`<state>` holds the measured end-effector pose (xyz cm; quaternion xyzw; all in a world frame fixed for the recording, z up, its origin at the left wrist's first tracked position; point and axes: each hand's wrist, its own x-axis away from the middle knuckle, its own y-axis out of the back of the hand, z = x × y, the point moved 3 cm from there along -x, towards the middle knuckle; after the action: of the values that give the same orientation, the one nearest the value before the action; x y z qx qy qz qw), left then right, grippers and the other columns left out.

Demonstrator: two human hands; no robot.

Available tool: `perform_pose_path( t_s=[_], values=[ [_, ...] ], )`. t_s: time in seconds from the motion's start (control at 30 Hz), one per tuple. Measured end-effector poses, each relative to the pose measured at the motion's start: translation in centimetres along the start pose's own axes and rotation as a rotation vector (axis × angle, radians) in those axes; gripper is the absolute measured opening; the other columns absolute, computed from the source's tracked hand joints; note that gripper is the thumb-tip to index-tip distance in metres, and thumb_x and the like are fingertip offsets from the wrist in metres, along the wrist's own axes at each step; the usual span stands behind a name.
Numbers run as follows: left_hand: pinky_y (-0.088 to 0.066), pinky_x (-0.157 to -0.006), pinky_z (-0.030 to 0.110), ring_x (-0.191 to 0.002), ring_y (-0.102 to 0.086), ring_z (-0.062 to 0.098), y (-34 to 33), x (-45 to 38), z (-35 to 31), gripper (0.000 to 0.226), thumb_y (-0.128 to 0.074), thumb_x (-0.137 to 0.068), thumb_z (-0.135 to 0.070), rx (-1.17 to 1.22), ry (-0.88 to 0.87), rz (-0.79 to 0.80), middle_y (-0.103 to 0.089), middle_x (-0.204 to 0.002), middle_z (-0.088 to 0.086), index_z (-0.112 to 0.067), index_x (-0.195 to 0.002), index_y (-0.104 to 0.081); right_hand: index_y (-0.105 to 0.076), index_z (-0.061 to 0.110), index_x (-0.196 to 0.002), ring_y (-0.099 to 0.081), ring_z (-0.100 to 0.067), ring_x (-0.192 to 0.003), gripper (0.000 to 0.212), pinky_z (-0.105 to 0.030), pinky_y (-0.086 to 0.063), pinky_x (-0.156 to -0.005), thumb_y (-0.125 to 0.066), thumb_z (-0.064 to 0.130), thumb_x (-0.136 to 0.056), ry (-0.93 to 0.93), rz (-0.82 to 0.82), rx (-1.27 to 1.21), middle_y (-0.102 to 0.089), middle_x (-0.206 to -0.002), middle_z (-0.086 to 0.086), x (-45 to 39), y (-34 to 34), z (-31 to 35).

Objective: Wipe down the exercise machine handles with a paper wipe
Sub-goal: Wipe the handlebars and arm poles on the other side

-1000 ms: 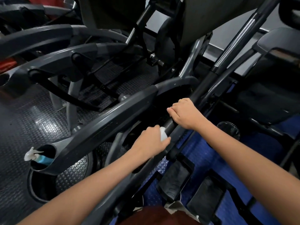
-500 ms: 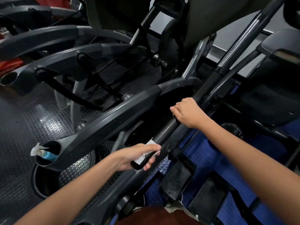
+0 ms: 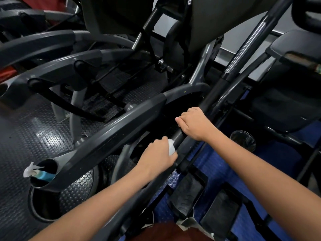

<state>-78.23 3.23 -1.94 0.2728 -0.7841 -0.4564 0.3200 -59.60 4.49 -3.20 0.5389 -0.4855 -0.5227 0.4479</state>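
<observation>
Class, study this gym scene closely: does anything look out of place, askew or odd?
One thing: a spray bottle lies tilted in the machine's cup holder, nozzle poking out over the rim rather than standing upright. Otherwise nothing stands out; the left hand presses the paper wipe to the handle, which the right hand grips.

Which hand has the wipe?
The left hand: the white paper wipe shows under its fingers, pressed to the black handle bar. The right hand grips the same bar higher up, bare.

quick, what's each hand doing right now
left hand: closed on the paper wipe, pressed against the handle bar
right hand: closed around the same handle bar, higher up
</observation>
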Motion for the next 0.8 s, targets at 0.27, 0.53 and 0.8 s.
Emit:
perform_pose_path(
  t_s=[0.27, 0.53, 0.8],
  values=[
    [-0.051, -0.056, 0.021, -0.059, -0.059, 0.013, 0.1, -1.8, 0.8, 0.019, -0.066, -0.094, -0.031, 1.011, 0.149, 0.67, -0.062, -0.073, 0.002, -0.013, -0.091, -0.062, -0.066, 0.021, -0.07, -0.054, -0.02, -0.075, 0.056, -0.035, -0.036, -0.085, -0.019, 0.035, -0.098, 0.039, 0.035, -0.002, -0.063, -0.07, 0.004, -0.1, 0.3, -0.1],
    [-0.045, -0.049, 0.021, -0.052, -0.051, 0.014, -1.0, 3.8, 4.6, 0.02, -0.059, -0.099, -0.029, 1.214, 0.258, 0.768, -0.051, -0.065, 0.002, -0.01, -0.095, -0.057, -0.071, 0.021, -0.076, -0.057, -0.024, -0.078, 0.065, -0.037, -0.038, -0.087, -0.013, 0.041, -0.096, 0.018, 0.035, -0.027, -0.067, -0.075, 0.003, -0.1, 0.4, 0.0],
    [-0.059, -0.075, 0.034, -0.077, -0.073, 0.027, -0.1, 5.7, 5.6, 0.04, -0.06, -0.085, -0.052, 0.145, 0.116, 0.266, -0.075, -0.083, 0.006, -0.013, -0.094, -0.062, -0.07, 0.021, -0.072, -0.056, -0.022, -0.076, 0.069, -0.037, -0.039, -0.089, -0.008, 0.043, -0.093, -0.008, 0.025, -0.031, -0.066, -0.073, 0.004, 0.1, 0.5, 0.2]
  ],
)
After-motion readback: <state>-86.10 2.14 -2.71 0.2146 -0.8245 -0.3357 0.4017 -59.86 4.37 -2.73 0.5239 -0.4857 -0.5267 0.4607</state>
